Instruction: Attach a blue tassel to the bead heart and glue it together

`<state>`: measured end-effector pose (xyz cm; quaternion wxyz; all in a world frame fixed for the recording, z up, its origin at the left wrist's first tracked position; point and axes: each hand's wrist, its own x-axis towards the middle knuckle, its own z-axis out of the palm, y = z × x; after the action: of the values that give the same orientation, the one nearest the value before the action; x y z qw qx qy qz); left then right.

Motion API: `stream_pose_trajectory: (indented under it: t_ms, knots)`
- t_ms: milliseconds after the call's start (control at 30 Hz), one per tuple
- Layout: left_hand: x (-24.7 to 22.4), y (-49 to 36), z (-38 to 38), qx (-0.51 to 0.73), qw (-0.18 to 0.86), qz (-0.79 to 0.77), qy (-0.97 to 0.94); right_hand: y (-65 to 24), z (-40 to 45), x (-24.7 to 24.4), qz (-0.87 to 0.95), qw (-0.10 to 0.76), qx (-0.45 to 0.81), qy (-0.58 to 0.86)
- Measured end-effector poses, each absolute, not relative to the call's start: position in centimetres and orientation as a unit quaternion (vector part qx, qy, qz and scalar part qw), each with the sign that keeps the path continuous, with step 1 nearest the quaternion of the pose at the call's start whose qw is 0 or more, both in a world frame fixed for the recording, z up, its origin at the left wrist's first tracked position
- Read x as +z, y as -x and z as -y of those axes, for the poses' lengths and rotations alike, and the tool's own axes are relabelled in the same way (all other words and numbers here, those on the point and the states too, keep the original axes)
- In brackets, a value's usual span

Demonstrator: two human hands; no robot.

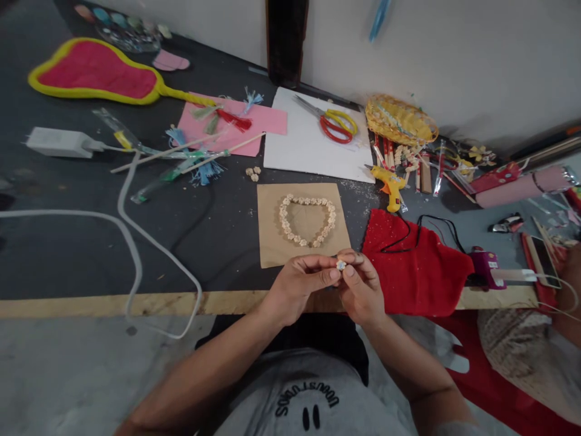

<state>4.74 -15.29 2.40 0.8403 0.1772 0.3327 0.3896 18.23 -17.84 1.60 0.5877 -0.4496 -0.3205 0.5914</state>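
Note:
Between the fingertips of both hands is a small pale flower-shaped piece (341, 265), with a bluish-white spot at its middle. My left hand (302, 281) pinches it from the left; my right hand (361, 287) pinches it from the right. Just beyond them a square of brown cardboard (267, 254) lies on the dark table. On the card, similar beige flower pieces form a heart-like ring (287, 227). A few loose flower pieces (253, 174) sit on the table past the card's upper left corner.
Right of the card are a yellow glue gun (389, 184), red cloth (417, 266) and purple power socket (490, 269). Scissors (336, 124) rest on a white board (290, 145). A white cable (131, 242) loops over the table's front edge at left. Another person's arm (569, 278) shows far right.

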Motion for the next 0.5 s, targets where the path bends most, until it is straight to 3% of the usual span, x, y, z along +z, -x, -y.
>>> stream_pose_trajectory:
  t_ms: [500]
  knots:
    - [2.45, -5.00, 15.02, 0.402, 0.826, -0.343, -0.196, -18.81, 17.41, 1.44, 0.336, 0.564, 0.612, 0.441]
